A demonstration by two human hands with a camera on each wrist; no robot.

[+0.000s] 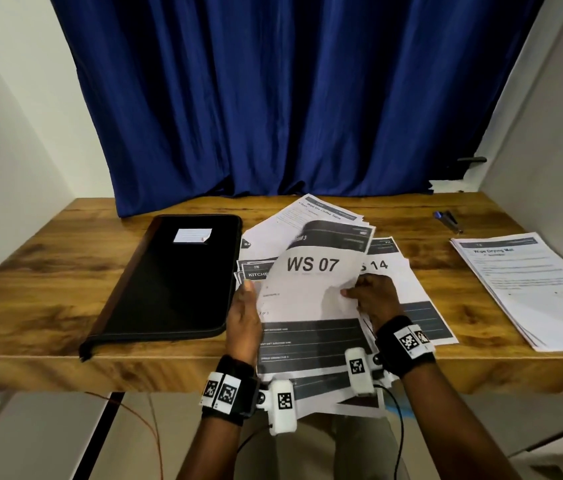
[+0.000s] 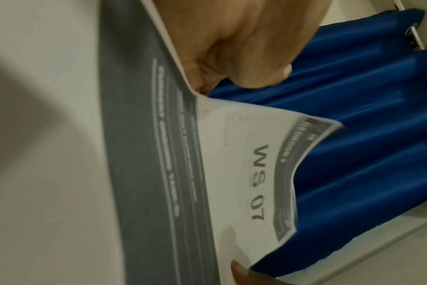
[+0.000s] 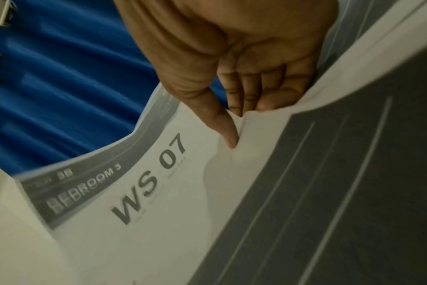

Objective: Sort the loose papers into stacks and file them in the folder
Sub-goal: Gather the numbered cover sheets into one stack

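Wooden desk [image 1: 48,271] before blue curtain [image 1: 290,98]; sheet "WS 07" [image 1: 311,289] lifted in both hands.

Head view: left hand [image 1: 243,315] grips the sheet's left edge, right hand [image 1: 375,294] pinches its right edge, above the loose papers [image 1: 408,289] at mid-desk. Closed black folder [image 1: 172,278] lies left; sorted stack [image 1: 529,289] right; pen [image 1: 448,220] at far right. Left wrist view: left hand [image 2: 244,44] curled round the sheet edge [image 2: 244,183]. Right wrist view: right hand [image 3: 232,63] with thumb on top, fingers beneath, sheet [image 3: 159,192] creased at the pinch.
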